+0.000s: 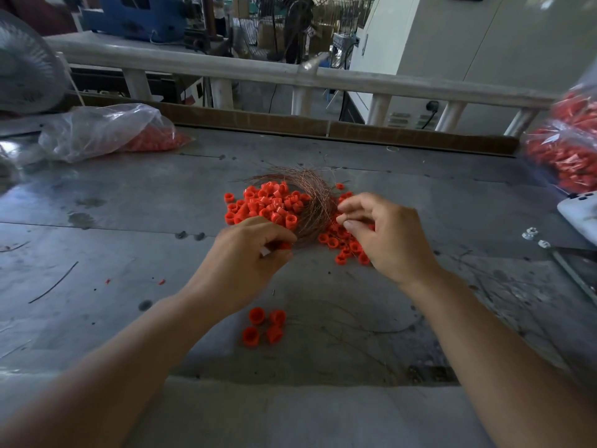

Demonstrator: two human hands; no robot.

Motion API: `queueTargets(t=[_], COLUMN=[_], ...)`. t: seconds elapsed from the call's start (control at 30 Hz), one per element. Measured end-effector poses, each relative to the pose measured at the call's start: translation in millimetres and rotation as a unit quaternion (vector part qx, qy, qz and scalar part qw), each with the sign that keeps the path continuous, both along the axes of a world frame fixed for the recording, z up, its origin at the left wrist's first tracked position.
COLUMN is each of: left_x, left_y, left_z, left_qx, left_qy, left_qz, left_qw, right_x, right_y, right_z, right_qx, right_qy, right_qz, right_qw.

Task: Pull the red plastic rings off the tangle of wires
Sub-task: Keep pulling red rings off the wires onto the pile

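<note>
Two grips meet at the near end of the tangle of wires (311, 202). Our left grip (248, 253) is clenched, its fingertips closed round a red ring (285, 245) right at the foot of the tangle; most of that ring is hidden under the fingers. Our right grip (387, 236) pinches a thin wire strand (346, 217) between thumb and forefinger, just beside the tangle's right edge, with the other fingers loosely bent.

The tangle is copper-coloured. It arcs from our left fingertips away from us and fans out at its far end, lying near the middle of the grey metal tabletop (129, 202). A heap of red rings (268, 203) lies against its left side, touching the wires. A smaller scatter of rings (342, 245) lies on its right, partly under our right grip. Nearer to us, between our forearms, sit four loose rings (263, 324), well apart from the tangle.

Farther out, a clear plastic bag (97, 130) holding red rings slumps at the far left of the tabletop. A second, fuller bag (565, 150) stands at the right edge, with a white device (581, 215) just below it and a few small metal nuts (529, 234) near that. A cardboard strip (258, 119) runs along the far edge, a pale railing (226, 69) stands behind it, and a fan (26, 76) is at the far left.
</note>
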State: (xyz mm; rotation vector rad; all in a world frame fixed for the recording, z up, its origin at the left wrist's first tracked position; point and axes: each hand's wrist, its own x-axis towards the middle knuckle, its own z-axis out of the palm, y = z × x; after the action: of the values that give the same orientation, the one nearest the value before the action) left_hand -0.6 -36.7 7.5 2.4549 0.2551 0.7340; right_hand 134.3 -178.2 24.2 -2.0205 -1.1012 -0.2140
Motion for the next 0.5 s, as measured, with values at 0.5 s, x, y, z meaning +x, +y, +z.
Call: queueTargets(t=[0.5], left_x=[65], left_y=[-12], left_z=[-10], left_qx=[0.143], left_qy=[0.178], left_qz=[-0.022], left_qw=[0.973], right_x=[11], right_y=[-8], right_z=[10], right_qx=[0.154], right_qy=[0.048], right_qz=[-0.045], right_qw=[0.986])
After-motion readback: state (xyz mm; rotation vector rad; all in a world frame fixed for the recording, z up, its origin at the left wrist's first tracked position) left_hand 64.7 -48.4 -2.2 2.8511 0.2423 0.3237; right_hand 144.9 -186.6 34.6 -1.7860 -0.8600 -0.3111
